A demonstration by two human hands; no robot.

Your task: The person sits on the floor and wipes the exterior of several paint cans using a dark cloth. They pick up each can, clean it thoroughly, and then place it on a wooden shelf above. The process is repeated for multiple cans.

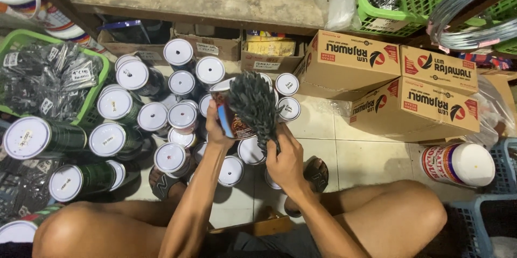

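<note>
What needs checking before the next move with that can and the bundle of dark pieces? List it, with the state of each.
1. Left hand grips the open can by its side: ok.
2. Right hand holds the bundle of dark pieces at its lower end: ok.
3. Bundle seated inside the can: not ok; most of it sticks out above the mouth.
4. Can upright: not ok; it is tilted toward the camera.
5. How full the can is: cannot tell; the bundle hides its inside.
6. Lidded cans on the floor beneath the hands standing closed: ok.
</note>
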